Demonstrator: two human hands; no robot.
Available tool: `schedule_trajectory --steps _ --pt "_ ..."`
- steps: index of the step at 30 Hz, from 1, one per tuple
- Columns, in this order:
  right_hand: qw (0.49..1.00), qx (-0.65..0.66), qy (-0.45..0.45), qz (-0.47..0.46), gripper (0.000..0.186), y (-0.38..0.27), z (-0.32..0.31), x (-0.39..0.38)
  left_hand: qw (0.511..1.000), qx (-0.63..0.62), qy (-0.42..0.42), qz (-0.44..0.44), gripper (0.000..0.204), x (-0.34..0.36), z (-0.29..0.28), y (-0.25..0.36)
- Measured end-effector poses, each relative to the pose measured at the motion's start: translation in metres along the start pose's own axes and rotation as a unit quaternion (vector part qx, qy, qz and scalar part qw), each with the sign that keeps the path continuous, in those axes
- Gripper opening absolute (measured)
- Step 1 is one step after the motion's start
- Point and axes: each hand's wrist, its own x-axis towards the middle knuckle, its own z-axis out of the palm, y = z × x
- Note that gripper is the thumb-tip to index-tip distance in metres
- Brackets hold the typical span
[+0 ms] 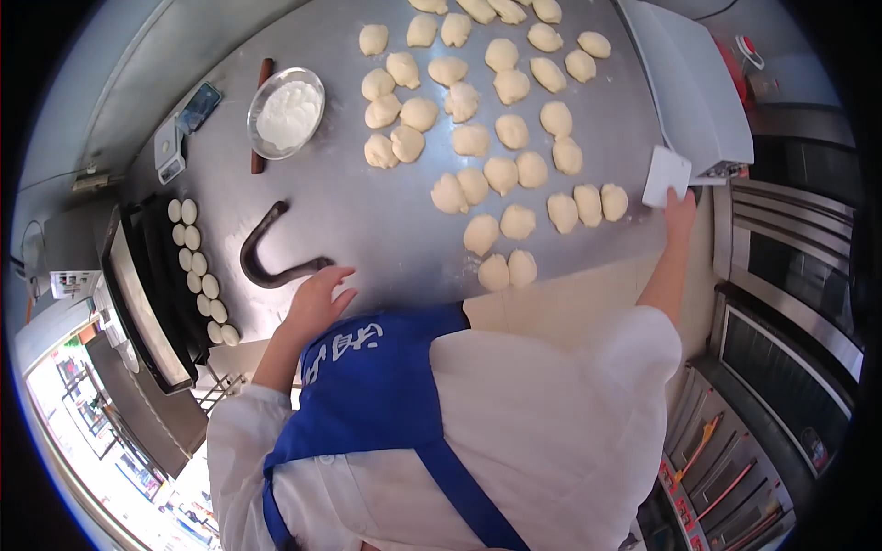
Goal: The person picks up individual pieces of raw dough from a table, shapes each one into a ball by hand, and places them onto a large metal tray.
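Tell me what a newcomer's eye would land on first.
Probably the pale dough pieces spread over the middle and right of the table. Next, the bowl of white powder at upper left and the blue apron at lower center. At right, the right hand holds a white scraper.

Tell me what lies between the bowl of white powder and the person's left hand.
In the head view, a dark curved strip lies there on the metal table, between the bowl and the left hand.

Bakery kitchen: dough lumps (470, 140), powder-filled bowl (296, 73), scale (169, 151), metal worktable (367, 220).
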Motion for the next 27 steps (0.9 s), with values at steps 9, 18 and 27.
schedule_trajectory --steps 9,18,27 --pt "0.936 0.208 -0.231 0.162 0.034 -0.062 0.027 -0.293 0.975 -0.043 -0.163 0.146 0.039 0.063 0.074 0.070" --pt "0.876 0.288 -0.385 -0.034 0.027 -0.234 0.184 -0.371 0.986 -0.132 0.023 -0.095 0.095 0.064 0.097 0.006" --pt "0.935 0.278 -0.181 0.127 0.026 -0.099 0.060 -0.303 0.976 -0.088 0.176 -0.090 0.073 0.016 0.098 -0.040"
